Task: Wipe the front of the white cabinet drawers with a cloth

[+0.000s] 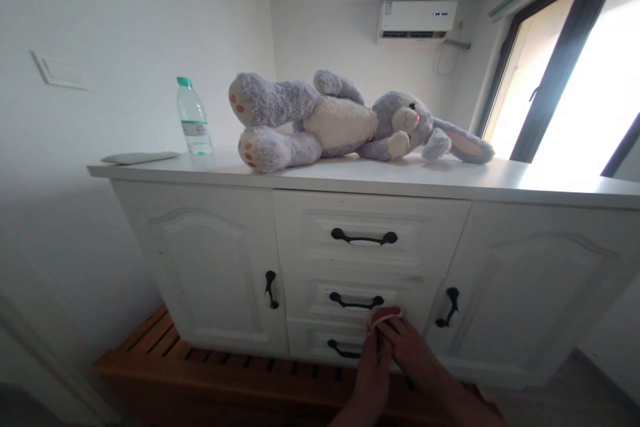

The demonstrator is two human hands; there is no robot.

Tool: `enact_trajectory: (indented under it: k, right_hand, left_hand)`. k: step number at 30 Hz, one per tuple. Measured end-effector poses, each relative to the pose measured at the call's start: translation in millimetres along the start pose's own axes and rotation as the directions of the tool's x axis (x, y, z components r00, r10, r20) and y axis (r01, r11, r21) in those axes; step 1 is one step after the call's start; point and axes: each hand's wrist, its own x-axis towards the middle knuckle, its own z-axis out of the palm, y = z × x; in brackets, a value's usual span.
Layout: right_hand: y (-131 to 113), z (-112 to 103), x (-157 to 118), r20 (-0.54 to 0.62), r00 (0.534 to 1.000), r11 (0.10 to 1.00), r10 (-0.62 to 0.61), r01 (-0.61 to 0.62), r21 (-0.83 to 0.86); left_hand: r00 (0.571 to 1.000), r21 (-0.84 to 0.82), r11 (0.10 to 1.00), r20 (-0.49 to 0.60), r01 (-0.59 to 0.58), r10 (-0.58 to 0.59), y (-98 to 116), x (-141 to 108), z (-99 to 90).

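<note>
Nearest, the left hand [374, 367] and right hand [406, 341] meet at a red cloth [386, 314] with a pale edge. The right fingers lie close together over the cloth; whether either hand clamps it cannot be told, the left fingertips being hidden. The cloth is at the drawer fronts, just below the right end of the middle handle [356, 302] and above the bottom handle [344, 349]. The white cabinet [210, 267] carries a plush rabbit [340, 123] lying on its back and an upright bottle [194, 119]. Beyond, an air conditioner [417, 20] is wall-mounted.
</note>
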Motion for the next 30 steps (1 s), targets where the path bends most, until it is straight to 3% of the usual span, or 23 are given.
enact_trajectory:
  k: [4, 9, 11, 14, 17, 20, 24, 27, 30]
  right_hand:
    - [-43, 37, 48, 0.051, 0.998, 0.998, -0.023, 0.019, 0.066]
    - [-102, 89, 110, 0.145, 0.986, 0.987, -0.081, 0.058, 0.152]
    - [-115, 93, 136, 0.155, 0.983, 0.982, -0.098, 0.070, 0.175]
    - [-118, 73, 176, 0.096, 0.989, 0.982, -0.115, 0.099, 0.162]
    - [-108, 36, 207, 0.018, 0.997, 0.984, -0.081, 0.078, 0.158]
    - [-97, 8, 214, 0.014, 1.000, 0.982, -0.015, 0.012, 0.186]
    - [-77, -11, 185, 0.094, 0.995, 0.989, 0.019, -0.032, 0.143]
    - [-53, -27, 150, 0.114, 0.986, 0.987, 0.121, -0.132, 0.094]
    - [-23, -50, 115, 0.125, 0.966, 0.972, 0.228, -0.233, 0.030]
  left_hand:
    - [0.987, 0.017, 1.000, -0.158, 0.023, -0.020, 2, -2, -59.1]
    - [0.910, -0.004, 0.999, -0.413, 0.039, -0.038, 2, 1, -139.0]
    - [0.888, 0.033, 0.998, -0.459, 0.044, -0.024, 12, 4, -160.9]
    - [0.878, 0.128, 0.992, -0.474, -0.003, 0.064, 47, 6, -175.9]
    - [0.850, 0.269, 0.958, -0.479, -0.095, 0.219, 89, 4, -173.9]
    - [0.845, 0.458, 0.881, -0.421, -0.114, 0.329, 108, -1, -162.1]
    - [0.878, 0.650, 0.744, -0.255, -0.154, 0.405, 94, -7, -133.2]
    - [0.861, 0.774, 0.583, -0.100, -0.248, 0.499, 86, -4, -99.8]
    - [0.823, 0.841, 0.413, 0.065, -0.349, 0.564, 93, 2, -59.0]
